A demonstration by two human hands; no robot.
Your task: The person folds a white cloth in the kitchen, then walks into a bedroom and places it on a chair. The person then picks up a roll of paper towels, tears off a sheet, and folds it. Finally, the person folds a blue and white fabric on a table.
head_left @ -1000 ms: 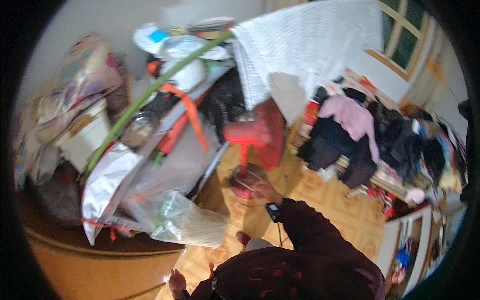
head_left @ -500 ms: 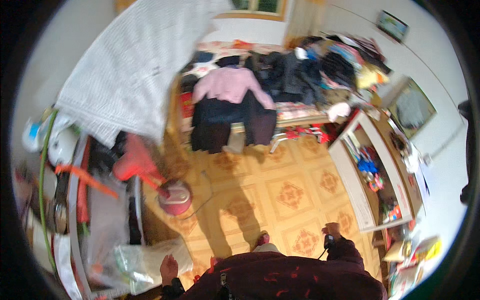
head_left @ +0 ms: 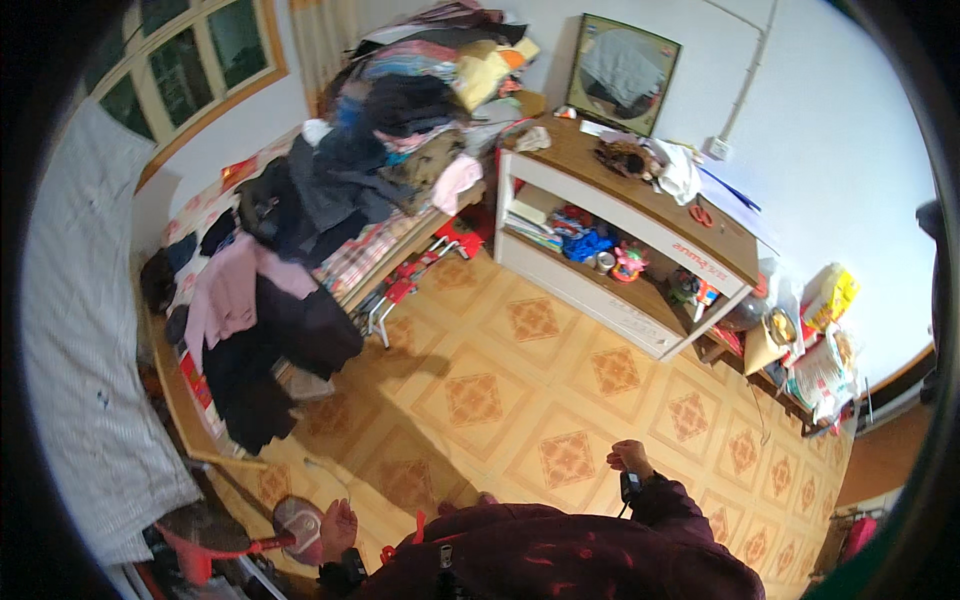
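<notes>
My left hand (head_left: 338, 528) hangs low in front of my dark red jacket (head_left: 560, 545), palm turned up and fingers loosely stretched, with nothing in it. Right beside it is the round pinkish base (head_left: 298, 530) of a red stand-like appliance, whose upper part is blurred. My right hand (head_left: 629, 457) is over the tiled floor (head_left: 530, 400), its fingers curled in and no object visible in them. Each wrist wears a dark band with a small box. A thin black cord runs down from the right one.
A bed edge (head_left: 400, 240) with heaped clothes (head_left: 340, 180) lies left. Against the wall stands a wooden-topped cabinet (head_left: 640, 230) with a mirror (head_left: 625, 75), scissors (head_left: 702, 215) and filled shelves. Bags (head_left: 820, 370) sit beyond it. A whitish curtain (head_left: 100, 350) hangs at left.
My view has swung right: the bed and clothes have moved left, and the cabinet and bags show more fully. Both hands hang in much the same places; my right fingers look more curled.
</notes>
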